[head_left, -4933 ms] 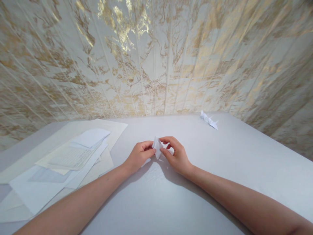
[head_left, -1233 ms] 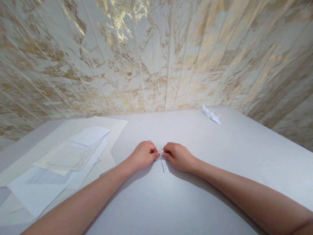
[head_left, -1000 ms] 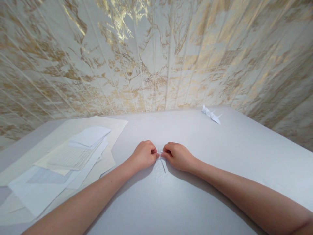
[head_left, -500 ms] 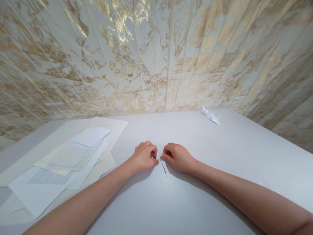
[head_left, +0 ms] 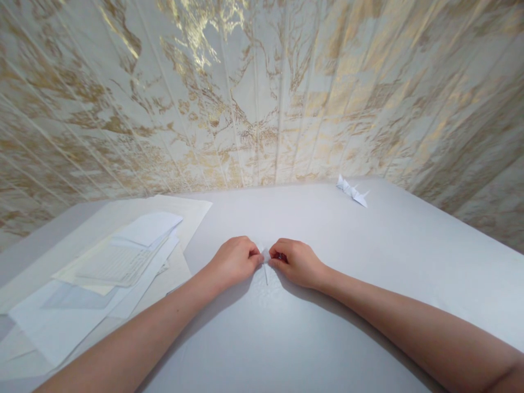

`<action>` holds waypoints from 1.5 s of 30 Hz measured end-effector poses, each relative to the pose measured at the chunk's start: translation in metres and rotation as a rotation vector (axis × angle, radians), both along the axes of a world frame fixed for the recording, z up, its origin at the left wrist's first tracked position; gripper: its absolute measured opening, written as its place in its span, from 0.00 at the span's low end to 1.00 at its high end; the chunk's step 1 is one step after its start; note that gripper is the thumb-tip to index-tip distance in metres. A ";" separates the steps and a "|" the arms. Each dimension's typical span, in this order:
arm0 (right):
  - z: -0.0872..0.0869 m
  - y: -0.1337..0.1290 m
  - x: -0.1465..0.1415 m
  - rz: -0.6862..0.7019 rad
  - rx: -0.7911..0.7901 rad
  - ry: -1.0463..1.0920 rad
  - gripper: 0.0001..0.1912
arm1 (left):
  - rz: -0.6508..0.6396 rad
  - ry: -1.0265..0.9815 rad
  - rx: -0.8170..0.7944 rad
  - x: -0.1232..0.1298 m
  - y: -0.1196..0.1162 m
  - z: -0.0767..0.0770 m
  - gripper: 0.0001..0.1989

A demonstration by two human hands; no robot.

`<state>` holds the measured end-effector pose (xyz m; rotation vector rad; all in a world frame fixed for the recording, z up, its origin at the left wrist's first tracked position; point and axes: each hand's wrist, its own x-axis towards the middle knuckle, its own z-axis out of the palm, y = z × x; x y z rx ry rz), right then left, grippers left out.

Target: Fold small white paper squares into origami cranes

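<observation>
A small folded white paper (head_left: pixel 266 255) is pinched between my two hands just above the white table (head_left: pixel 262 333), near the middle of the view. One thin pointed end of it hangs down toward me. My left hand (head_left: pixel 239 259) grips its left side between thumb and fingertips. On the other side, my right hand (head_left: pixel 295 262) holds the right edge with thumb and curled fingers. The fingertips cover part of the paper, so its full shape cannot be made out.
Several folded white paper figures (head_left: pixel 352 191) stand in a row at the back right. Loose paper sheets (head_left: pixel 65 322) and a printed sheet (head_left: pixel 114 265) overlap on the left. A wall with a gold pattern (head_left: pixel 254 98) rises behind the table.
My left hand's thumb and fingers have closed together on the paper. The paper's thin end now points more straight down, and more of its body shows between my hands.
</observation>
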<state>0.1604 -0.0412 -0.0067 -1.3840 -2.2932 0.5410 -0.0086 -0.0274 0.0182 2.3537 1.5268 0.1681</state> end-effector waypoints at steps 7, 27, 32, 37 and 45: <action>0.002 0.000 -0.006 -0.058 -0.009 -0.096 0.07 | 0.018 0.030 0.036 0.001 0.000 0.000 0.09; 0.007 -0.004 -0.012 -0.078 0.034 -0.220 0.09 | 0.089 0.054 -0.012 0.002 0.000 -0.003 0.09; 0.006 -0.003 -0.012 -0.091 0.034 -0.228 0.09 | 0.089 0.073 0.018 0.003 -0.002 -0.005 0.08; 0.006 -0.003 -0.012 -0.093 0.031 -0.225 0.08 | 0.055 0.079 0.055 0.003 -0.004 -0.007 0.09; 0.006 -0.003 -0.013 -0.100 0.042 -0.216 0.07 | 0.052 0.099 0.058 0.003 -0.006 -0.009 0.08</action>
